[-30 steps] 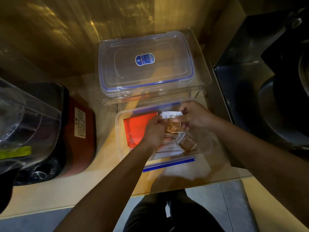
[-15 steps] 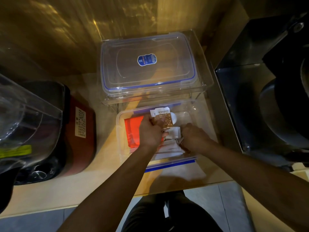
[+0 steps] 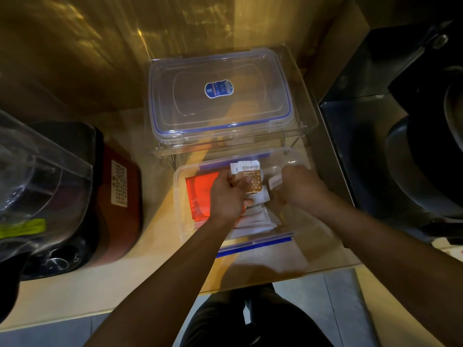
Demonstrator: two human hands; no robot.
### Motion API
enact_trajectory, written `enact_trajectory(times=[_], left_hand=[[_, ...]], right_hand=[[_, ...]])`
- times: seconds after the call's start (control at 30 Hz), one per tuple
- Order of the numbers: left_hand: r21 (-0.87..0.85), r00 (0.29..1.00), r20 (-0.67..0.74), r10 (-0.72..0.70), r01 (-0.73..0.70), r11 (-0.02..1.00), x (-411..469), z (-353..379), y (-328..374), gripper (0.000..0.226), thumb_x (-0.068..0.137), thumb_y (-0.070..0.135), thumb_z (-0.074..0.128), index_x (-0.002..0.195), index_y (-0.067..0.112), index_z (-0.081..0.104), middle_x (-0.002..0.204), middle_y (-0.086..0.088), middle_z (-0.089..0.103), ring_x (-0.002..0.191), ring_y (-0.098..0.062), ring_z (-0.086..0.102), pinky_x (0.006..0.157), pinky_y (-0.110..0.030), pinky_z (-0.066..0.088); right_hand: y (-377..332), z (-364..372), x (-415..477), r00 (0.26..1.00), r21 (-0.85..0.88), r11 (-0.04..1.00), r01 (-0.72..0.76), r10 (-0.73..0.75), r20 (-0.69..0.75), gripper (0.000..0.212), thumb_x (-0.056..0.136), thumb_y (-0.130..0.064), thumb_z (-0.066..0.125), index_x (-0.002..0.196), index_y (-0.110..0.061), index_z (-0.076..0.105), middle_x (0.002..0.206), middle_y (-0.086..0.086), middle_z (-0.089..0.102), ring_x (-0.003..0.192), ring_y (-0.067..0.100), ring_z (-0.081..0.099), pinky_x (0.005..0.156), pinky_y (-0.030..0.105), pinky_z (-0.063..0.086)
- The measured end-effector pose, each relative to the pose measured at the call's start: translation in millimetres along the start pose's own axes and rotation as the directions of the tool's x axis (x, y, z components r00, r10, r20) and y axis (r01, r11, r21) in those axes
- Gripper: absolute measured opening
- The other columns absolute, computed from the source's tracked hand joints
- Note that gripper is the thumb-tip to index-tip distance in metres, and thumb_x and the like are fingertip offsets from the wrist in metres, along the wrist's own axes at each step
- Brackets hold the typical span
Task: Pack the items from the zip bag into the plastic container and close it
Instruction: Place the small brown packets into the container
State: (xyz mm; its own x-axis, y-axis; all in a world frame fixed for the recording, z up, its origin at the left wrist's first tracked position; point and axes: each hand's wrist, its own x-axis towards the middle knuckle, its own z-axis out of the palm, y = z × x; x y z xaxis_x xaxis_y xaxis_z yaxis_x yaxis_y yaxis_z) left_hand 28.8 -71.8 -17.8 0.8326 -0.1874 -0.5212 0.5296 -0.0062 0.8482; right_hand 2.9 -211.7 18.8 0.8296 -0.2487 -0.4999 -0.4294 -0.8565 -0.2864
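Sachets are what this is about, and a brown-and-white sachet (image 3: 250, 180) is pinched upright in the left hand (image 3: 226, 196), thumb on its face, fingers behind, over the open plastic container (image 3: 179, 194) on the wooden counter (image 3: 155, 249). An orange packet (image 3: 200, 194) already lies flat along the container's left side. The right hand (image 3: 300, 190) is low over the right half, its fingers curled around a small white packet (image 3: 275, 182); how firm that hold is, I cannot tell. More white packets (image 3: 253, 221) lie loose between the wrists, and the zip bag (image 3: 255, 242) with its blue seal sprawls at the near edge. The container's lid (image 3: 220, 96) with a blue label waits on the clear shelf (image 3: 303, 123) behind. These look featherlight, thin and floppy, slick foil by my reckoning, so a pinch at a stiff sealed edge should serve best, then lay them flat. Plenty of packing left, I'd judge, before that lid comes down.
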Motion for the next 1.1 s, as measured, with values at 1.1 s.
enact_trajectory(times=[1.1], left_hand=[[0.098, 0.958, 0.176, -0.227, 0.213, 0.972, -7, 27, 3, 0.014, 0.081, -0.006, 0.064, 0.091, 0.003, 0.065, 0.082, -0.01, 0.064, 0.082, -0.028, 0.063, 0.078, -0.042, 0.054]], right_hand=[[18, 1, 4, 0.992, 0.569, 0.813, -0.12, 0.125, 0.03, 0.03, 0.077, -0.006, 0.07, 0.101, -0.015, 0.053, 0.098, 0.007, 0.062, 0.089, 0.022, 0.063, 0.076, 0.04, 0.056]])
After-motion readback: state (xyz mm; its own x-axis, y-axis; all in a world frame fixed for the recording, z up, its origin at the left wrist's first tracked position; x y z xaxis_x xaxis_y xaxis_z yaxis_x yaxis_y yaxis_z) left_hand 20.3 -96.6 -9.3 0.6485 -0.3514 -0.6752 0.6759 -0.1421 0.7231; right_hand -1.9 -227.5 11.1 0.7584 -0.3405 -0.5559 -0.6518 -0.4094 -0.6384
